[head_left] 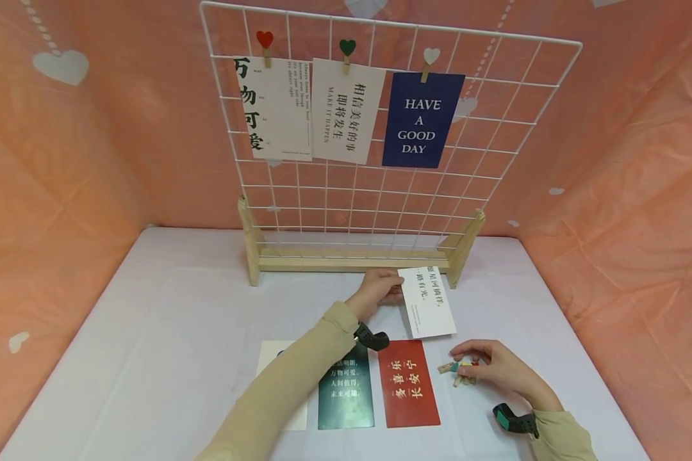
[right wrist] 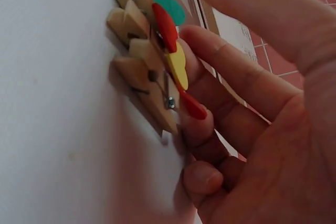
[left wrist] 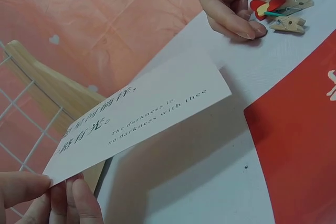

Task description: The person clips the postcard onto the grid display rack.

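My left hand (head_left: 376,291) pinches a white card (head_left: 429,304) by its left edge, between thumb and fingers. Black Chinese characters and small English lines are printed on it. The card is held tilted above the table. My right hand (head_left: 498,366) is at a small pile of wooden clothespins (right wrist: 144,72) with red, yellow and green heart-shaped ends. In the right wrist view its fingers (right wrist: 202,129) touch the pile from the side, while the thumb (right wrist: 247,3) stands away from it. Part of the pile is hidden behind this hand in the head view.
A white wire grid (head_left: 380,186) on a wooden stand (head_left: 352,262) holds three clipped cards, including a blue card (head_left: 421,118). On the table lie a red card (head_left: 409,384), a green card (head_left: 346,390) and a white card (head_left: 270,351) partly under the left sleeve.
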### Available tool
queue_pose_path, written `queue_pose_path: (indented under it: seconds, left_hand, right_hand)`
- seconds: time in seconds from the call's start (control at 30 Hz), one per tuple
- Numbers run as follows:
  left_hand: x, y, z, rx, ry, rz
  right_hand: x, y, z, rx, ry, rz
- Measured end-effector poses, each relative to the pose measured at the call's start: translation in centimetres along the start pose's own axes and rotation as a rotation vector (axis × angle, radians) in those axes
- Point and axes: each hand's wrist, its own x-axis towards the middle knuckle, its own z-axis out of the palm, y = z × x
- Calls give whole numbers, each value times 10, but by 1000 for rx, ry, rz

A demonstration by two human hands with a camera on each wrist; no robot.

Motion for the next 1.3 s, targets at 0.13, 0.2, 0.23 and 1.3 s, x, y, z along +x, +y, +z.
queue_pose_path:
  seconds: [0.13, 0.2, 0.23, 1.3]
  left_hand:
    - [-2, 1, -1, 2, 3, -3]
    - [-3, 1, 0, 0, 5, 5]
    - [-3, 2, 0, 1, 4, 10]
    - [-9, 2, -7, 23, 4, 36]
  right_hand:
    - [-1, 0, 1, -31, -11, -8]
    - [-1, 0, 2, -38, -10, -6]
    - [-1, 0, 3, -45, -8, -9]
    - [6, -4, 7, 18, 36, -2]
